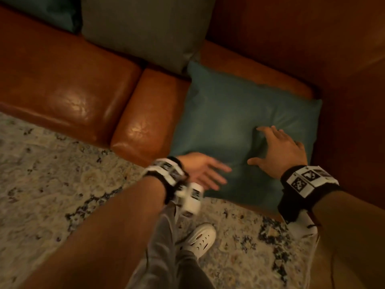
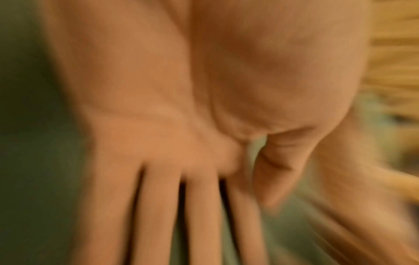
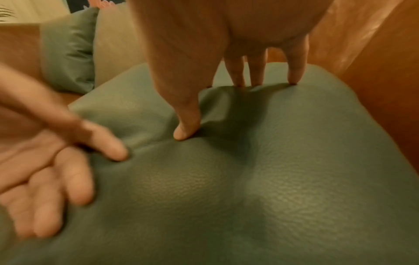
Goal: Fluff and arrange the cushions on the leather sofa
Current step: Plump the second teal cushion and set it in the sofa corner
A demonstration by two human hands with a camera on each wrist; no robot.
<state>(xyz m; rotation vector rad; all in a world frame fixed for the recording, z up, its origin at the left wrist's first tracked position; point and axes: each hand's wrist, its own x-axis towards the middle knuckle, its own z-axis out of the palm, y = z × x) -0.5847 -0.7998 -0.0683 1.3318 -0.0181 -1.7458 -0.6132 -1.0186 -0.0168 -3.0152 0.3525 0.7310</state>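
Note:
A teal leather cushion (image 1: pixel 229 113) (image 3: pixel 260 179) lies flat on the right end seat of the brown leather sofa (image 1: pixel 62 80). My right hand (image 1: pixel 275 149) (image 3: pixel 226 71) is spread over its near right part. The thumb and fingertips (image 3: pixel 186 132) press into the cover and dent it. My left hand (image 1: pixel 204 172) (image 2: pixel 181 161) (image 3: pixel 45 188) is at the cushion's near left edge with straight fingers, palm showing, blurred by motion. It holds nothing. A grey-beige cushion (image 1: pixel 145 28) leans on the backrest, with a dark teal cushion (image 1: pixel 41 11) to its left.
The sofa's right armrest (image 1: pixel 354 101) rises close beside the flat cushion. A patterned rug (image 1: pixel 41 184) covers the floor in front. My white shoe (image 1: pixel 200 238) stands on it just short of the seat edge.

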